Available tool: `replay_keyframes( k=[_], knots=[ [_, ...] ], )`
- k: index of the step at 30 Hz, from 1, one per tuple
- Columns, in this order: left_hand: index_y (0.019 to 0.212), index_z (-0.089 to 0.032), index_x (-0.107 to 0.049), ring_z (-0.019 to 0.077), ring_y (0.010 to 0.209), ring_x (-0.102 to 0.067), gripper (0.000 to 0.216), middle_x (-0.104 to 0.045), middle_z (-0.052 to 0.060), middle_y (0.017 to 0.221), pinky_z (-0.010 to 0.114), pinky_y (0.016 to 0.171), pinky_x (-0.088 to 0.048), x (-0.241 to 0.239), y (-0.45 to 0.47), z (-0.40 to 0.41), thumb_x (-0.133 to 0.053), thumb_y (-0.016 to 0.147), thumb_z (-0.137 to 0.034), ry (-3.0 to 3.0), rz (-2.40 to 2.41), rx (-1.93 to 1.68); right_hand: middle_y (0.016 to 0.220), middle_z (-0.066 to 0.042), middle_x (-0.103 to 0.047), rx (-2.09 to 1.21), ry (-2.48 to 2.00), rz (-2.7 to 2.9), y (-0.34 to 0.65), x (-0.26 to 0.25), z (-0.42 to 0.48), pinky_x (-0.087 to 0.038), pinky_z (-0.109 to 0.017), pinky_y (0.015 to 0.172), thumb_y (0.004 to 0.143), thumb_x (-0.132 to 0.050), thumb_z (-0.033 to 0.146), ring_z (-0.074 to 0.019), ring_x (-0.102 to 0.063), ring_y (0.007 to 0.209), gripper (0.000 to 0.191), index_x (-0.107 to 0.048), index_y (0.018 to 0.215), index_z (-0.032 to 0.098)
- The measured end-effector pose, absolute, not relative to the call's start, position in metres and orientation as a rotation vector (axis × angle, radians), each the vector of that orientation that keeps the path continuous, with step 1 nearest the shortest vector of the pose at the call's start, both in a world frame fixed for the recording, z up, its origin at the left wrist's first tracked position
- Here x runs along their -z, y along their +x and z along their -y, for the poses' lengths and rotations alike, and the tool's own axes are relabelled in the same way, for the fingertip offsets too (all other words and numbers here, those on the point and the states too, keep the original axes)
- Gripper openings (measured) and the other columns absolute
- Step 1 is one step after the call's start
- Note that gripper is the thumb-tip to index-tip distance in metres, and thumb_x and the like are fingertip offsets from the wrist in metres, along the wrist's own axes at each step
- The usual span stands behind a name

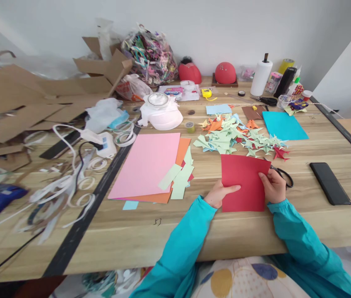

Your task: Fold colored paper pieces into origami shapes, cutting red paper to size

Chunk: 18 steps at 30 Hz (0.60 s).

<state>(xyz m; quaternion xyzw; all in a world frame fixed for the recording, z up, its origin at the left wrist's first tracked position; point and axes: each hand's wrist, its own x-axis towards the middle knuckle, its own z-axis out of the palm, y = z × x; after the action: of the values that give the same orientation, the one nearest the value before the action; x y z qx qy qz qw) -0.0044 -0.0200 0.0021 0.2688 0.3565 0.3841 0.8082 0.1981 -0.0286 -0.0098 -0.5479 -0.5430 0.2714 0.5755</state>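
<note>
A red sheet of paper (244,186) is held up between my two hands just above the wooden table. My left hand (220,193) grips its left edge, thumb laid over the front. At the right edge, my right hand (274,186) pinches the sheet between thumb and fingers. Partly hidden behind that hand are black-handled scissors (287,176). Beyond the sheet lies a heap of folded paper pieces (225,134), mostly pale green with some orange, blue and red. Left of my hands rests a stack of pink paper (150,163) with orange sheets under it and pale green strips (183,180) on top.
A black phone (330,183) lies at the right, a turquoise sheet (285,125) behind it. White cables, a power strip (106,145) and a blue glue gun (1,202) clutter the left. Cardboard (54,89), a white bottle (261,78) and red domes (225,72) stand at the back.
</note>
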Motion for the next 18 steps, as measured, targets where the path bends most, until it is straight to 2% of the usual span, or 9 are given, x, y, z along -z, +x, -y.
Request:
replay_keyframes(
  k=[5,8,12,14,18],
  knots=[
    [0.103,-0.016,-0.069,0.031,0.105,-0.065,0.055,-0.071,0.011,0.11,0.048,0.097,-0.048,-0.002,-0.001,0.018,-0.088,0.052,-0.024,0.612,-0.83,-0.891,0.074,-0.003,-0.071,-0.609,-1.338,1.272,0.199,0.005,0.027,-0.053,-0.028,0.057,0.085,-0.059,0.042,-0.0171,-0.065,0.064,0.025,-0.065,0.095,0.02],
    [0.11,-0.017,-0.067,0.0303,0.101,-0.067,0.06,-0.073,0.009,0.105,0.048,0.095,-0.05,-0.005,-0.006,0.013,-0.087,0.054,-0.025,0.551,-0.85,-0.991,0.086,-0.007,-0.071,-0.458,-1.464,1.255,0.213,0.006,0.024,-0.054,-0.033,0.068,0.088,-0.051,0.041,-0.0188,-0.067,0.073,0.028,-0.062,0.101,0.019],
    [0.114,-0.022,-0.065,0.028,0.103,-0.066,0.059,-0.073,0.006,0.106,0.046,0.097,-0.05,-0.009,-0.015,0.006,-0.085,0.058,-0.025,0.451,-0.854,-1.104,0.102,-0.016,-0.066,0.026,-1.934,1.286,0.241,0.013,0.025,-0.047,-0.045,0.085,0.084,-0.049,0.026,-0.0288,-0.061,0.096,0.031,-0.061,0.11,0.014],
    [0.114,-0.023,-0.064,0.0268,0.105,-0.066,0.058,-0.072,0.005,0.108,0.044,0.098,-0.05,-0.01,-0.018,0.003,-0.084,0.059,-0.024,0.407,-0.864,-1.162,0.107,-0.018,-0.062,0.133,-2.104,1.361,0.251,0.019,0.028,-0.044,-0.047,0.088,0.08,-0.053,0.023,-0.0317,-0.056,0.102,0.035,-0.061,0.114,0.014],
    [0.115,-0.023,-0.063,0.0258,0.11,-0.064,0.059,-0.07,0.005,0.113,0.042,0.101,-0.048,-0.01,-0.023,-0.001,-0.084,0.059,-0.023,0.365,-0.873,-1.24,0.104,-0.017,-0.061,0.105,-2.227,1.526,0.257,0.027,0.032,-0.043,-0.045,0.085,0.078,-0.055,0.021,-0.0308,-0.054,0.096,0.033,-0.065,0.109,0.015]
  ],
)
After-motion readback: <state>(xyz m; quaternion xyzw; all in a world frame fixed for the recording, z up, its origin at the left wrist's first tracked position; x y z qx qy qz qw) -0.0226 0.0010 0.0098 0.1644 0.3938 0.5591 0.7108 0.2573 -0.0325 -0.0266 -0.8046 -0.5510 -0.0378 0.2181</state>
